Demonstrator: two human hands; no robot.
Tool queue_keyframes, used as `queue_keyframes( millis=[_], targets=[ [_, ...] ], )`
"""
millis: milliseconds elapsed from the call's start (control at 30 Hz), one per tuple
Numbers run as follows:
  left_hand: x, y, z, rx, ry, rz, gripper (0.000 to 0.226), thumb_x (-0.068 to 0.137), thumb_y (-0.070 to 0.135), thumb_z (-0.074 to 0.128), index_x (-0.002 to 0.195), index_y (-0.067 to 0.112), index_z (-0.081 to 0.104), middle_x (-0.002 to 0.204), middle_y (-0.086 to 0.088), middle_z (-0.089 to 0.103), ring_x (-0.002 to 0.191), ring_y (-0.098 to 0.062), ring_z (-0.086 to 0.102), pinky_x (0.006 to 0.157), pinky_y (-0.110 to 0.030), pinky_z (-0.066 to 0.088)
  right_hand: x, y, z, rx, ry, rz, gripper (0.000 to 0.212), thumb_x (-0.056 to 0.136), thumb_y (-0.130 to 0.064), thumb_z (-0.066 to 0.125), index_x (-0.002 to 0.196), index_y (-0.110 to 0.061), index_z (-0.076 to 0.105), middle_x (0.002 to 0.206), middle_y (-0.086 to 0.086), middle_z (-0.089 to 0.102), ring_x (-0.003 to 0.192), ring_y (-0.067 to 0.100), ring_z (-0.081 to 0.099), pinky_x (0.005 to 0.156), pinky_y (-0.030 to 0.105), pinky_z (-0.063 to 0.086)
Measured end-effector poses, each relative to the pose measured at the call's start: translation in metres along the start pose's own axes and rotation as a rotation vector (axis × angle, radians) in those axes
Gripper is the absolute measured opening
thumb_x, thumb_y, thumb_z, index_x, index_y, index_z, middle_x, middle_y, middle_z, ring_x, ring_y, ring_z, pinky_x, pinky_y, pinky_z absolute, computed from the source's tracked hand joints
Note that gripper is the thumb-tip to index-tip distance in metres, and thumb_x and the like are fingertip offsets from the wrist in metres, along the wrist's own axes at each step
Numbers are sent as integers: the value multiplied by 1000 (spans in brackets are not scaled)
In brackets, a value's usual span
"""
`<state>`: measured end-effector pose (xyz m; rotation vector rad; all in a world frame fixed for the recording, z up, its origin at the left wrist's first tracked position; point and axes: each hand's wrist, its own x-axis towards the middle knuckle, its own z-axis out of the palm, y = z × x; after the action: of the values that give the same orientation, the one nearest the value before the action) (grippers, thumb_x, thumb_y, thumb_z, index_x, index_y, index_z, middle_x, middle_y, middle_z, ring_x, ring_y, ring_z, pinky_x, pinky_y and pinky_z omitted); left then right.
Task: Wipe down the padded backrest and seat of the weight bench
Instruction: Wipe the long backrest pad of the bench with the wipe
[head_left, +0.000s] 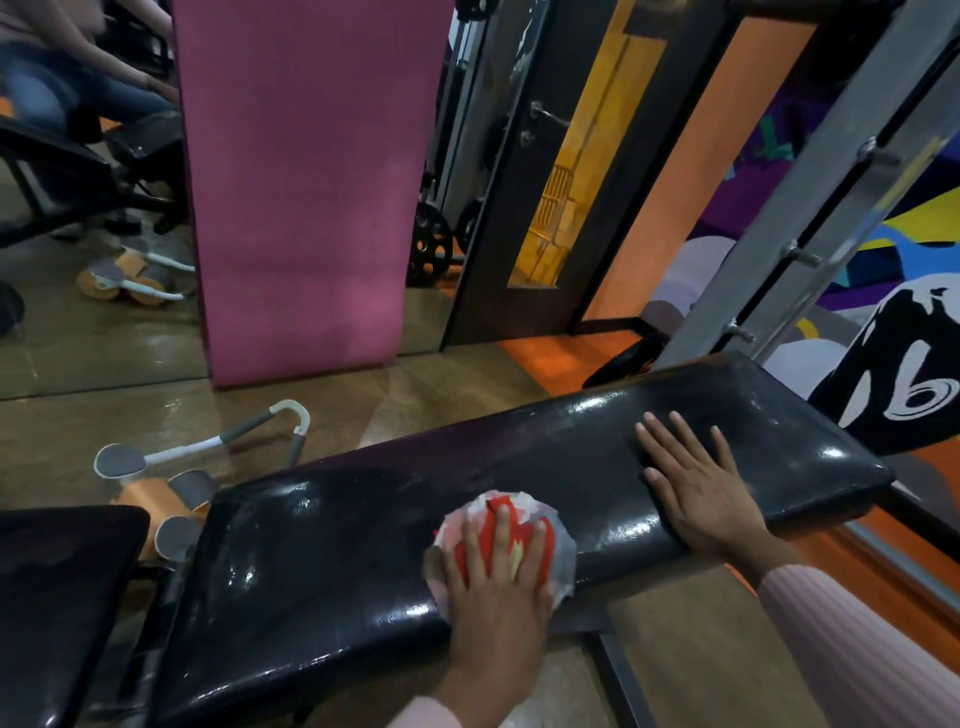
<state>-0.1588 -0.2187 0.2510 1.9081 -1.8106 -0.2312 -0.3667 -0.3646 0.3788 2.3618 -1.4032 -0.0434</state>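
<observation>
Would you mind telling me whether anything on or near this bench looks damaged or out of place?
The bench pad looks scuffed and cracked along its far edge. An ab roller lies on the floor right against the bench.

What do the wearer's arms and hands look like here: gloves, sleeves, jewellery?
Both hands are bare: no gloves, and no rings or watch that I can see. The left hand and right hand come out of long, pale pink sleeves; the right sleeve is ribbed lengthwise.

left hand pressing cloth, black bench
</observation>
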Motion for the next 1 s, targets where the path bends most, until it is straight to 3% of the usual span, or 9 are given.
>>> queue_keyframes(
  millis=[133,267,300,433,600,667,800,933,1000],
  targets=[
    [30,6,-11,-36,-3,-42,52,93,47,27,142,32,37,149,-8,39,135,-35,36,102,-61,32,-1,0,2,1,-18,6,61,95,-52,-1,153,-30,5,159,-14,-3,147,9,-14,119,42,-11],
    [43,-34,-20,-51,-55,-108,61,91,56,-6,149,36,-4,159,4,-10,146,-24,-8,115,-49,-3,-1,1,1,7,-6,-1,61,96,-52,-1,153,-30,6,159,-14,-3,147,9,-14,119,42,-9],
    [36,-41,-19,-26,-20,-108,58,93,54,-4,148,36,-4,158,4,-10,146,-24,-7,116,-49,-1,-1,1,2,9,-4,-2,61,96,-52,0,153,-30,6,159,-13,-2,147,9,-14,119,42,-9],
    [3,-34,-6,1,-5,-82,52,97,48,20,145,32,33,152,-9,33,138,-33,31,101,-57,26,-1,2,5,1,18,-6,60,97,-51,2,153,-29,9,160,-13,2,148,10,-9,120,41,-5],
    [29,-7,-4,-10,-4,-11,51,91,46,30,138,31,43,145,-10,44,131,-36,41,97,-61,36,1,4,6,48,17,-11,63,96,-53,1,152,-29,16,159,-14,7,147,7,-5,120,34,-1],
    [44,-18,-13,-44,-89,-51,53,93,50,18,142,37,34,152,-5,34,137,-34,34,103,-60,32,0,3,6,63,18,-18,63,96,-54,2,152,-29,18,159,-14,8,147,7,-3,119,33,0],
    [44,-62,-19,19,-90,-154,71,80,58,-16,148,44,-2,160,4,-9,146,-23,-9,116,-49,-1,0,3,6,61,26,-17,62,96,-53,3,152,-30,17,159,-15,7,147,8,-3,120,34,0],
    [3,-54,-9,62,-9,-127,54,96,52,10,146,38,26,156,-4,20,141,-33,24,103,-56,18,0,3,6,59,43,-27,61,96,-52,4,151,-29,20,158,-15,10,148,9,0,120,36,3],
    [-2,-32,-1,65,-22,-36,54,98,50,11,146,33,31,153,-8,29,141,-34,18,99,-58,24,0,3,5,66,42,-29,61,96,-52,4,151,-30,20,158,-15,11,148,9,0,120,37,4]
  ],
)
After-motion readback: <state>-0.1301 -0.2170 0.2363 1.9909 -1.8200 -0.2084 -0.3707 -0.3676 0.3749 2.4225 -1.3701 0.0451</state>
